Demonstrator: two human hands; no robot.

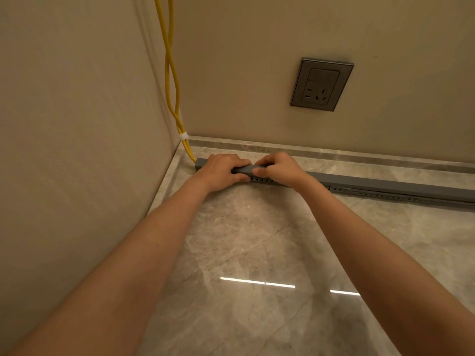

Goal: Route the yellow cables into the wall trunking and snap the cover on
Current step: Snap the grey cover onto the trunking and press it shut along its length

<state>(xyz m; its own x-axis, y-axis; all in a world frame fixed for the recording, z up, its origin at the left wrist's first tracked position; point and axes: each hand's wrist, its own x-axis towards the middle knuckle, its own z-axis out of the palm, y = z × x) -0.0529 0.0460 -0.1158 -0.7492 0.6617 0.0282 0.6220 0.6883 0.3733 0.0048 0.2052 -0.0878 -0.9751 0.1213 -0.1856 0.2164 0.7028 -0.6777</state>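
By the corner, left hand, right hand alongside, both grips clamped on cover

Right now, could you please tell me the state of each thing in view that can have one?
yellow cables: hang down the corner and enter the trunking's left end.
white tie: wrapped round both cables.
trunking cover: on its base; whether it is fully snapped, cannot tell.
slotted base: on the floor, slots showing below the cover.
left hand: grips the cover.
right hand: grips the cover.
wall socket: nothing plugged in.
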